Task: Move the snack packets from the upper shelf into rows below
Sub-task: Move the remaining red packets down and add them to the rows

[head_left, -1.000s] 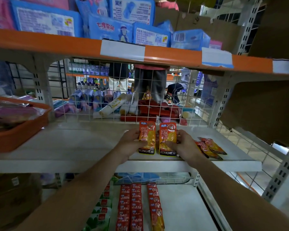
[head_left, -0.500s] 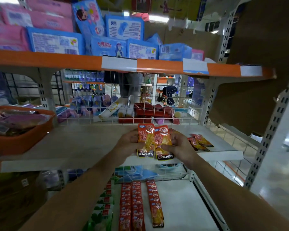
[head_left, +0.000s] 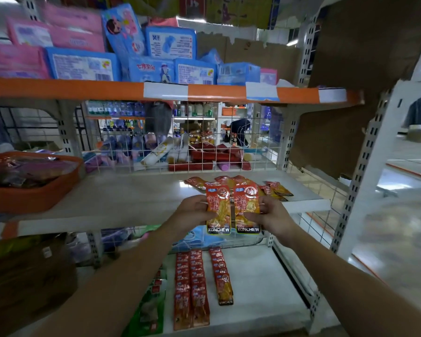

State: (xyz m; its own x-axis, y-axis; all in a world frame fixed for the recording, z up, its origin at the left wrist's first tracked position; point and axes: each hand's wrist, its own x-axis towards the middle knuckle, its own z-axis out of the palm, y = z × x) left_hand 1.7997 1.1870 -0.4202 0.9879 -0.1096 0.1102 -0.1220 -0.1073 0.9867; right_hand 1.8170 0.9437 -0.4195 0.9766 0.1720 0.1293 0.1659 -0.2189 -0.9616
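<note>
- Snack packets (head_left: pixel 226 198), head view: two orange-and-red KONCHEW sachets held upright side by side, labels toward the wearer, just in front of the near lip of the upper shelf (head_left: pixel 131 198).
- Left hand (head_left: pixel 192 212) is clamped on the outer edge of the left packet (head_left: pixel 218 215). Right hand (head_left: pixel 272 215) grips the right packet (head_left: pixel 248 210) the same way. The hands are close together with one packet each.
- Judgement: faces are squared up and bottom edges level, probably so the pair goes down the same way up as the rows below.
- Loose packets (head_left: pixel 276 190) of the same kind lie flat on the upper shelf, just behind and right of the hands, some overlapping. The shelf is not cleared, so the task looks partway done.
- Lower shelf (head_left: pixel 265 300): rows run near to far, with packets overlapped like shingles.
  - Two red rows (head_left: pixel 191 288) sit side by side.
  - The orange row (head_left: pixel 223 276) lies to their right. It is shorter and matches the held pair.
  - Bare shelf lies further right.
  - Judgement: the pair belongs on the orange row, or starts a new one beside it.
- Green packets (head_left: pixel 153 305) lie left of the red rows.
- Orange tray (head_left: pixel 32 190) of wrapped goods sits at the far left of the upper shelf, well apart from the hands.
- Risk, as a guess: the film is slick and pinched only at the edges, so a packet could twist or slip on the way down past the shelf lip.
</note>
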